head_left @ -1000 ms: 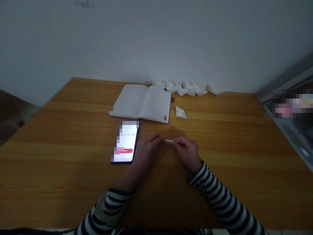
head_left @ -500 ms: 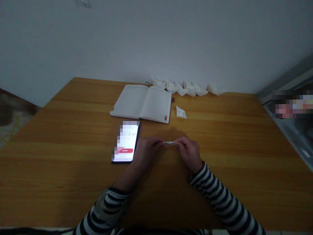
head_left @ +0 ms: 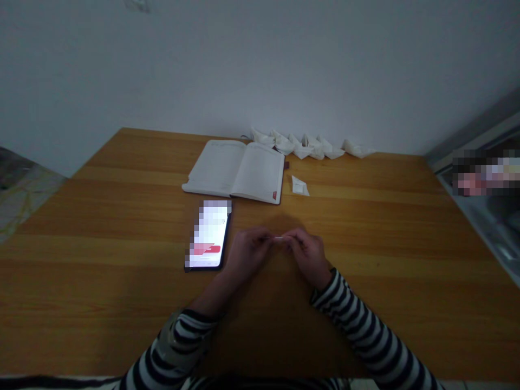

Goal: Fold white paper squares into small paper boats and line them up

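Between my fingertips is a small piece of white paper point(head_left: 278, 238), seen nearly edge-on as a thin strip. My left hand point(head_left: 249, 250) pinches its left end, and my right hand point(head_left: 307, 253) pinches the right end. Fingers cover most of the paper, so its folds cannot be made out. Both hands are held low over the wooden table point(head_left: 365, 233). Just left of my left hand lies a lit phone point(head_left: 210, 233) with a red button on its screen. A small folded white paper piece point(head_left: 299, 186) lies on the table beyond my right hand.
An open notebook point(head_left: 260, 168) lies behind the phone. Along the wall point(head_left: 260, 65) at the table's back edge stands a row of several folded white paper boats point(head_left: 312, 146). A blurred-out area is at the far right.
My right hand has shifted slightly left, closer to my left hand. Less of the paper shows between the fingertips, and it looks thinner.
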